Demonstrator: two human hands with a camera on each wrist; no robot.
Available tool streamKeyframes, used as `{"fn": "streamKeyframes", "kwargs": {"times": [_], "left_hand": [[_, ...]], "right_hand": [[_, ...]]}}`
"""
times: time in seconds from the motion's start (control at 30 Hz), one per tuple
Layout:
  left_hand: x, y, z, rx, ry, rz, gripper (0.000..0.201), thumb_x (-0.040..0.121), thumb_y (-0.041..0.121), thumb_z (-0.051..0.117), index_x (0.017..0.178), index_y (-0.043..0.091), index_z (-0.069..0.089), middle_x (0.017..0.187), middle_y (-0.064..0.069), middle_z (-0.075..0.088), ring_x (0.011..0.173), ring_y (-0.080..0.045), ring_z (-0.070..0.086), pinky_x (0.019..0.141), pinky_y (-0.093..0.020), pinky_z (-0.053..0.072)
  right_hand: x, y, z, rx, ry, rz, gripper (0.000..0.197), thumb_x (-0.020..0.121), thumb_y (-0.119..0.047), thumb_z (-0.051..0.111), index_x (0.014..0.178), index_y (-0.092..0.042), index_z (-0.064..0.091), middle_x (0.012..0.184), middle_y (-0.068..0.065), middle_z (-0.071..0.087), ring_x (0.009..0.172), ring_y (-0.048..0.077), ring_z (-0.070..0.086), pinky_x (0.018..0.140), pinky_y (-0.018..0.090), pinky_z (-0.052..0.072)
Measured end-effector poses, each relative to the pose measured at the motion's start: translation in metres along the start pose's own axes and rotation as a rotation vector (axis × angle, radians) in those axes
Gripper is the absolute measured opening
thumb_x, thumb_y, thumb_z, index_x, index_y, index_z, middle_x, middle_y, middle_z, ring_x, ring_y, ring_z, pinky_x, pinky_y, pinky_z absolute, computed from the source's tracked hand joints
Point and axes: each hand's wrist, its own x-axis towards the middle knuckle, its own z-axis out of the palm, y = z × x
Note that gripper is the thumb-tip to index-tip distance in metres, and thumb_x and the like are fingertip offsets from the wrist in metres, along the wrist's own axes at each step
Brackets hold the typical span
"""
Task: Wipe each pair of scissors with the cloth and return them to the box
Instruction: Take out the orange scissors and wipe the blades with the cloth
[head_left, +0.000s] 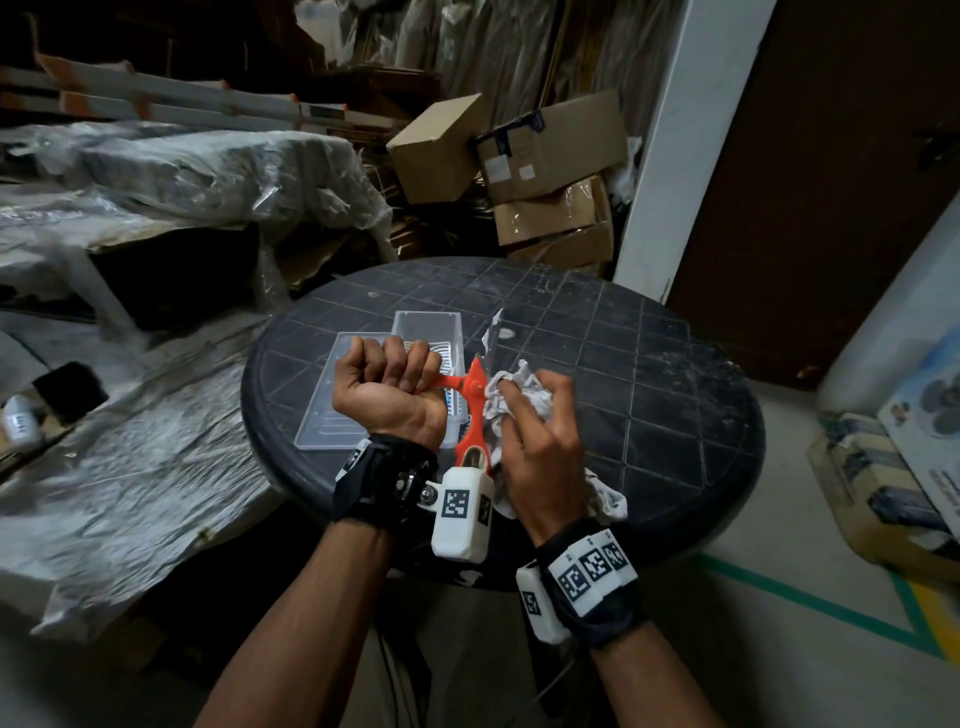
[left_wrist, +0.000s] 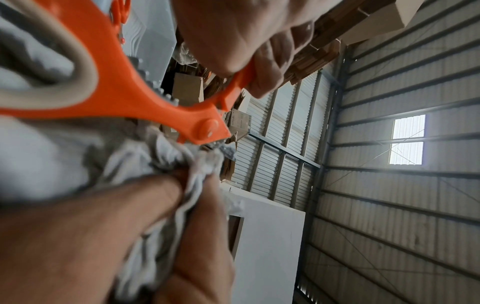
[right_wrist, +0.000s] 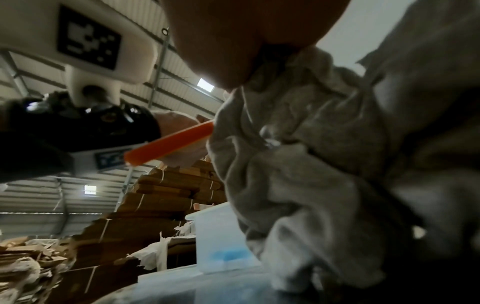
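- Scissors (head_left: 470, 395), orange-handled, are up off the bench (head_left: 675, 415), held between my two hands just in front of the clear box (head_left: 427, 325).
- My left hand (head_left: 387, 387) is fisted round one handle loop; the other loop hangs down by my wrist.
- My right hand (head_left: 537, 441) has the cloth (head_left: 519, 387) bunched up and pinched round the blade right past the pivot. One blade tip pokes out beyond the cloth, toward the far side of the bench.
- Handling-wise: these look like light, stiff kitchen shears. Plastic handles give a decent hold, and the steel is the slick bit, so I'd keep the firm hold on the loop and let the cloth do the sliding.
- Cloth is soft and floppy, so it wads up easily. I'd keep a good thick layer between my fingers and the edge.
- The wrist views are blurry, so I think there's a toothed section between the handles, but I'm not certain.
- The box sits open with its lid (head_left: 337, 384) lying beside it.
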Motion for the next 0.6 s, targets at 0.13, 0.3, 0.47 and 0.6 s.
{"fn": "streamKeyframes", "kwargs": {"times": [0.13,0.3,0.47,0.6], "left_hand": [[0.000,-0.001,-0.002,0.013,-0.009,0.001,0.045,0.095,0.023,0.038,0.054,0.022,0.020,0.047,0.005,0.015,0.040,-0.011,0.011,0.043,-0.022,0.012],[0.002,0.006,-0.009,-0.001,-0.009,0.007,0.047,0.096,0.023,0.036,0.052,0.022,0.022,0.046,0.005,0.015,0.039,-0.011,0.012,0.041,-0.021,0.013],[0.002,0.002,-0.002,-0.007,0.003,-0.007,0.047,0.096,0.023,0.037,0.051,0.022,0.022,0.048,0.005,0.015,0.040,-0.011,0.011,0.042,-0.022,0.013],[0.003,0.004,-0.003,0.007,0.001,-0.008,0.046,0.096,0.023,0.037,0.053,0.023,0.020,0.049,0.004,0.014,0.041,-0.011,0.011,0.043,-0.023,0.012]], "right_hand": [[-0.001,0.008,0.001,-0.003,-0.039,0.029,0.031,0.097,0.002,0.054,0.123,-0.002,0.071,0.134,0.013,0.043,0.092,0.030,0.067,0.075,0.040,0.063],[0.002,0.015,-0.004,0.007,0.001,0.157,0.031,0.091,0.010,0.064,0.117,-0.002,0.075,0.127,0.019,0.053,0.099,0.029,0.066,0.083,0.036,0.063],[0.008,-0.003,0.001,0.043,-0.031,0.051,0.028,0.092,0.007,0.066,0.117,-0.002,0.074,0.128,0.019,0.054,0.098,0.025,0.066,0.083,0.031,0.061],[0.006,0.004,0.000,0.038,-0.053,0.065,0.029,0.091,0.008,0.065,0.117,-0.003,0.075,0.127,0.019,0.054,0.099,0.027,0.066,0.086,0.031,0.060]]}}
